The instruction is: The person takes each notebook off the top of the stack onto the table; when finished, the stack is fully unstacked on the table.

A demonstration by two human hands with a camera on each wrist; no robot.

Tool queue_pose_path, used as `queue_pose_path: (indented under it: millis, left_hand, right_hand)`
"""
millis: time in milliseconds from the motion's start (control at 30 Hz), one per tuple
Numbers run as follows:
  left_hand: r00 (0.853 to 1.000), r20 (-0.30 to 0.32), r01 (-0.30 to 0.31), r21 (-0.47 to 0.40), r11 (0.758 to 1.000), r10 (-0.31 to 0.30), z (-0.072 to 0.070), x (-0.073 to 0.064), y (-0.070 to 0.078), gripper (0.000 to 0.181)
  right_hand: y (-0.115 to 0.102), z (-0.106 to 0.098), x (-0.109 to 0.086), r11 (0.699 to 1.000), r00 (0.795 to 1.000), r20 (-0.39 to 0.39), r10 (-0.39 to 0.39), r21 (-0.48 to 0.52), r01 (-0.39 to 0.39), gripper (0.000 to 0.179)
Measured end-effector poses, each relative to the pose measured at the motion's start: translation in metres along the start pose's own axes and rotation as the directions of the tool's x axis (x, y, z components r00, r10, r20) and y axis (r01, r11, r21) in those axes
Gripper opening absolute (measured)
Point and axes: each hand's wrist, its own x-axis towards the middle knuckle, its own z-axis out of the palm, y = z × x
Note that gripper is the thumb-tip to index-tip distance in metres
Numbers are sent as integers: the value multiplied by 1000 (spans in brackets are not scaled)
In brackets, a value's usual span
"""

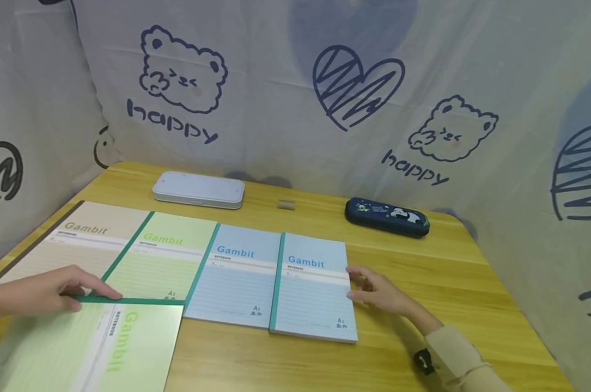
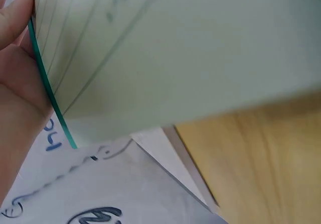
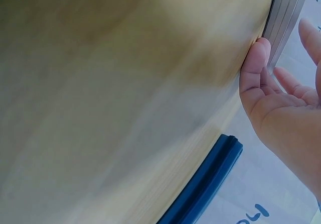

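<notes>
My left hand (image 1: 55, 288) pinches a green Gambit notebook (image 1: 143, 354) along its dark green spine, turned sideways. In the left wrist view the notebook's cover (image 2: 200, 58) hangs tilted above the table. My right hand (image 1: 381, 291) touches the right edge of the rightmost blue notebook (image 1: 315, 305) with its fingertips. From the right wrist, the layered edge (image 3: 288, 18) beside those fingers looks like several thin notebooks stacked. Left of it in a row lie another blue notebook (image 1: 233, 291), a green notebook (image 1: 160, 267) and a beige notebook (image 1: 96, 245), the last two partly covered.
A white case (image 1: 199, 190) lies at the back left of the wooden table (image 1: 447, 305). A small brown piece (image 1: 286, 204) sits near the back middle, and a dark blue panda pencil case (image 1: 387, 218) at the back right. Printed cloth (image 1: 270, 87) hangs behind.
</notes>
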Motion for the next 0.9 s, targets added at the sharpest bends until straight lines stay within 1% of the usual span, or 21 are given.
queue_pose_path:
  millis: [67,167,233,467,600,633,667,767,833,900]
  left_hand:
    - [1000,7,5,-11,1000,-5,-1,-4,-2,59]
    - [999,13,33,-35,999,-32,-2,-8,-3,59]
    - [999,17,39,-48,998,-39,-2,-10,-3,59]
    - [998,53,30,-95,995,-25,-7,-16,-9,60]
    - [998,64,30,-84,996,-24,-11,-23,-15,61]
    - [997,69,40,-87,995,-34,-13,-24,-16,61]
    - [996,76,50,-96,994,-43,-14,-26,-17,61]
    - [994,98,58,-133,989,-45,-17,-30,-20,62]
    - [991,117,77,-179,981,-57,-18,-32,-22,62]
    - [990,121,93,-202,975,-69,-18,-34,-23,62]
  right_hand:
    - [0,0,1,1000,1000,1,0,0,0,56]
    - [1,0,1,1000,1000,4,-2,3,2,56]
    - [1,0,1,1000,1000,3,-3,4,3,55]
    - [0,0,0,1000,1000,-7,2,6,-2,54]
    - [-2,0,-1,1000,1000,-6,9,11,-9,55]
    - [-3,0,-1,1000,1000,-5,10,13,-10,55]
    - [-3,0,-1,1000,1000,-5,12,14,-11,55]
    - [-4,1,-1,1000,1000,-4,11,11,-10,55]
    - [-4,1,0,1000,1000,-6,9,6,-8,55]
    - [-4,2,0,1000,1000,-6,7,5,-6,54]
